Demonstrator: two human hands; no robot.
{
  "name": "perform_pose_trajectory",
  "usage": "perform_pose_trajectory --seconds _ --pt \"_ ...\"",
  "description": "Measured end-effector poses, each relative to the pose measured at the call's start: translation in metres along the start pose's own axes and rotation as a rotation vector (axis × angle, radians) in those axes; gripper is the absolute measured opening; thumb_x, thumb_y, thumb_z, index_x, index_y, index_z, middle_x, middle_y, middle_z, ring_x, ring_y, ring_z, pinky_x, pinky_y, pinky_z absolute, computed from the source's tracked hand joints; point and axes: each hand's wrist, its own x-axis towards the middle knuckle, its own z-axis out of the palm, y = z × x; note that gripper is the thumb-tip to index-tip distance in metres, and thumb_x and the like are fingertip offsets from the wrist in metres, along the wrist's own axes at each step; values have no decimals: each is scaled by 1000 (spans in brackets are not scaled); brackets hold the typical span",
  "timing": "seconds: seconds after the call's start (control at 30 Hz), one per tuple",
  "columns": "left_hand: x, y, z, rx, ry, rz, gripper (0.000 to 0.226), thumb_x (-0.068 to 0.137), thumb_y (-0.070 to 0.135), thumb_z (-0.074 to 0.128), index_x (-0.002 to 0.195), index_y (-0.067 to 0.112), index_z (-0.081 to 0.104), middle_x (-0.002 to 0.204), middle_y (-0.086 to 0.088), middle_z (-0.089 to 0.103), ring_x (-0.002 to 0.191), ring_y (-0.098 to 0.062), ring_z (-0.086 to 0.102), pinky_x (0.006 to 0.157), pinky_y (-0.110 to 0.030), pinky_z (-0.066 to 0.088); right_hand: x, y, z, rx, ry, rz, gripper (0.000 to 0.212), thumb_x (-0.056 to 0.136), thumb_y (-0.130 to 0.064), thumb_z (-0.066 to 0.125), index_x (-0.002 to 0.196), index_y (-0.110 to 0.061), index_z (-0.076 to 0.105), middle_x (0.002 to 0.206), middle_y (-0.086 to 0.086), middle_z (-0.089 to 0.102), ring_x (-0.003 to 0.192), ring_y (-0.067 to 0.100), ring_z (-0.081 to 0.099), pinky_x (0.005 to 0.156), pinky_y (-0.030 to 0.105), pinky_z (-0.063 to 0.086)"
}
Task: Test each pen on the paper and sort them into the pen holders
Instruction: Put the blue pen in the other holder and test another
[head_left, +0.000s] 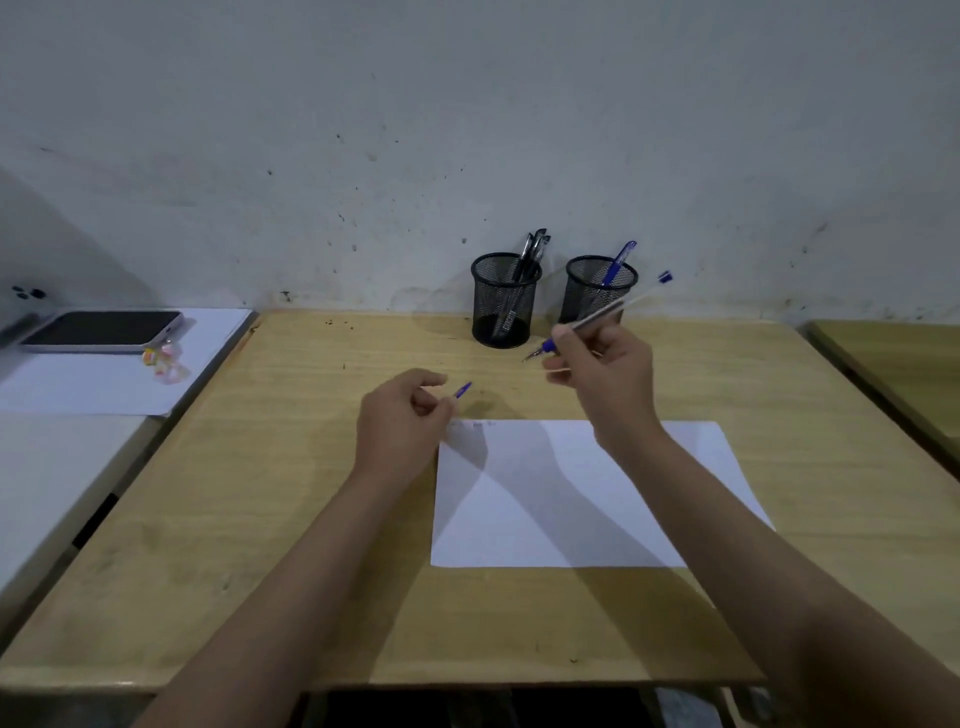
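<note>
A wooden desk (260, 519) seen from above, against a pale wall. The right hand (605, 371) pinches a clear pen (602, 318) with its blue end raised toward 2 o'clock and its tip pointing down-left. The left hand (402, 421), at 9 o'clock of the right, pinches a small blue cap (463, 389). A white paper (545, 519) lies beneath both forearms. At 12 o'clock stand two black mesh holders: the left holder (503, 301) has black pens, the right holder (597, 288) one blue pen. A phone (104, 330) lies far left.

Dim overhead light — soft shadows, wide-angle bending, slight blur.
</note>
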Motion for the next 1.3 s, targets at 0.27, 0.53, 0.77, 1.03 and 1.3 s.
perform_pose_trajectory --seconds 0.27,0.53,0.77,1.03,1.3 --pt "19 -15 1 268 0 -123 14 80 19 63 89 24 72 80 13 60 87 -13 62 78 -28 37 -11 20 -2 -10 -29 131 14 84 0 63 73 -6 56 68 7 64 59 15 68 62 29 58" --pt "17 -19 -5 85 -45 -162 27 72 12 66 86 35 67 87 15 64 85 -9 61 91 -42 48 -7 34 4 -61 -44 208 20 80 -5 71 73 -3 53 64 13 64 56 13 68 57 30 58" --pt "-11 -22 -9 124 -190 71 31 70 31 78 100 26 70 99 9 59 92 -5 55 88 -29 46 -7 49 13 -157 -116 172 26 80 -4 71 65 -8 49 64 18 63 55 15 69 54 34 57" --pt "-12 -29 -10 230 -216 154 39 65 44 79 97 22 73 99 10 53 97 -9 52 88 -32 46 -3 50 19 -164 -44 220 30 76 2 69 61 -6 44 49 13 57 44 20 63 48 34 53" --pt "-13 -29 -10 223 -218 162 59 58 63 57 100 24 71 100 9 53 98 -10 50 89 -40 46 -7 57 21 -129 -6 132 32 76 6 60 58 -8 38 53 17 50 40 20 56 43 28 45"
